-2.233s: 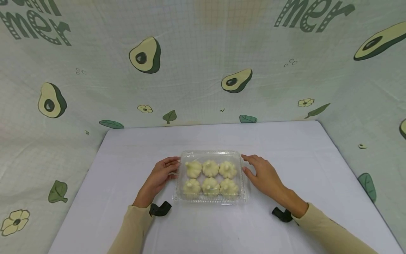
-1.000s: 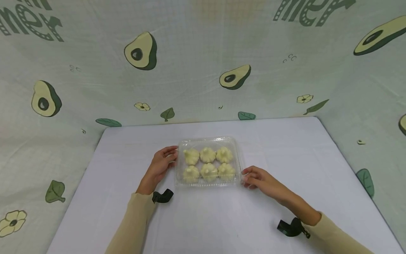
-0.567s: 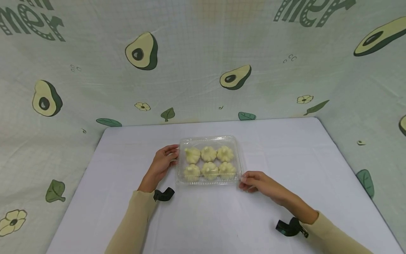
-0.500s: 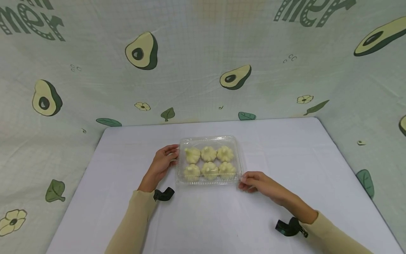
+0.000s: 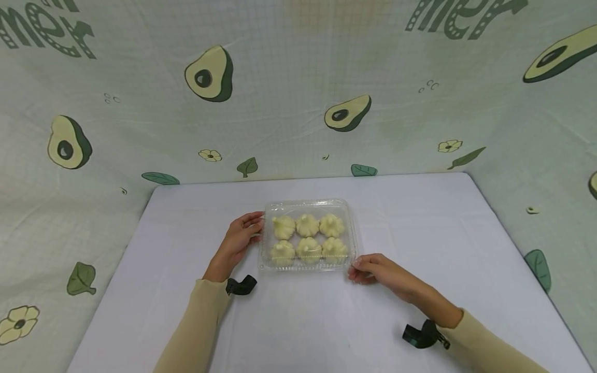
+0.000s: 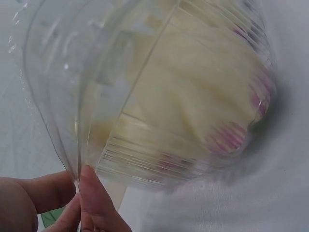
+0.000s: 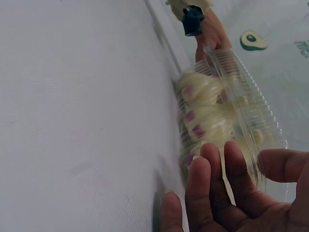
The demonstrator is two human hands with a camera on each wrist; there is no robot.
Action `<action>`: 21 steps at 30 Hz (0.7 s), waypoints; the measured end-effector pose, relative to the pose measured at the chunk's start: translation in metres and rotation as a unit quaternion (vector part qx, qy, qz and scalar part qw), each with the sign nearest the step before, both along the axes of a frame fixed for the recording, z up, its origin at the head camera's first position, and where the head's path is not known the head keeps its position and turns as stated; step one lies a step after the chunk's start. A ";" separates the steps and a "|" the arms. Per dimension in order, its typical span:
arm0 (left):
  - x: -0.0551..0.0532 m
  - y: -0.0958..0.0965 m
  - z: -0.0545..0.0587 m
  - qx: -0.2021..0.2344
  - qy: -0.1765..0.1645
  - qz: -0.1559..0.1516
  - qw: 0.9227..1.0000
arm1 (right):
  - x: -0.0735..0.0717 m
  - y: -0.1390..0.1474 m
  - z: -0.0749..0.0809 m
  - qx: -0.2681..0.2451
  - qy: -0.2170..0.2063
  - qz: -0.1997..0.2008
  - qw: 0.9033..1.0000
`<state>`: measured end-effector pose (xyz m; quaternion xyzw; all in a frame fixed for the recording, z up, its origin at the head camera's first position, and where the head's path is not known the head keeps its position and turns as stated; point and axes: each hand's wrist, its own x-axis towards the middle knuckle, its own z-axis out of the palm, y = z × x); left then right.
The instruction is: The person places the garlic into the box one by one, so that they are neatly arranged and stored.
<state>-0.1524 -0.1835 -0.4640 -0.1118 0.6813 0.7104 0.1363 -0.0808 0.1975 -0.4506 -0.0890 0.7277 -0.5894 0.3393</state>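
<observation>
A clear plastic clamshell box (image 5: pixel 308 203) lies on the table, its ribbed lid closed over two rows of pale garlic bulbs (image 5: pixel 308 226). Purple streaks show on the bulbs' sides in the left wrist view. My left hand (image 5: pixel 237 241) pinches the flat rim at the box's left edge between thumb and finger, seen close up in the left wrist view. At the front right corner, my right hand (image 5: pixel 380 272) has the rim between its thumb (image 7: pixel 280 164) and index finger, with the other fingers loosely bent along the front side.
White cloth covers the table (image 5: pixel 298 326). A pale fabric backdrop (image 5: pixel 280 119) printed with avocados and leaves rises behind it and along both sides. Black wrist cameras stick out near the left sleeve (image 5: pixel 191 324) and the right sleeve (image 5: pixel 485 342).
The box has slid away from me. My right hand has come from the box's right side to its front right corner, fingers closing in there. My left hand stays at the left edge.
</observation>
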 end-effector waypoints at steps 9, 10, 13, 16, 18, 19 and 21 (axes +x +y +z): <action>0.002 0.000 0.001 -0.005 0.000 0.002 1.000 | 0.003 -0.003 0.003 0.003 -0.005 -0.007 1.000; 0.002 0.000 0.001 -0.007 0.001 0.001 1.000 | 0.003 -0.003 0.003 0.003 -0.006 -0.009 1.000; 0.006 -0.001 0.002 -0.019 0.005 -0.004 1.000 | 0.004 -0.003 0.003 0.004 -0.009 -0.014 1.000; 0.014 -0.003 0.003 -0.038 0.005 -0.018 0.999 | 0.004 -0.003 0.003 0.003 -0.011 -0.020 1.000; 0.021 -0.006 0.004 -0.049 0.002 -0.033 0.998 | 0.004 -0.003 0.003 0.002 -0.012 -0.023 1.000; 0.025 -0.007 0.005 -0.055 0.001 -0.041 0.998 | 0.004 -0.003 0.003 0.001 -0.011 -0.025 1.000; 0.033 -0.010 0.005 -0.061 -0.001 -0.061 0.996 | 0.004 -0.003 0.003 0.000 -0.011 -0.028 1.000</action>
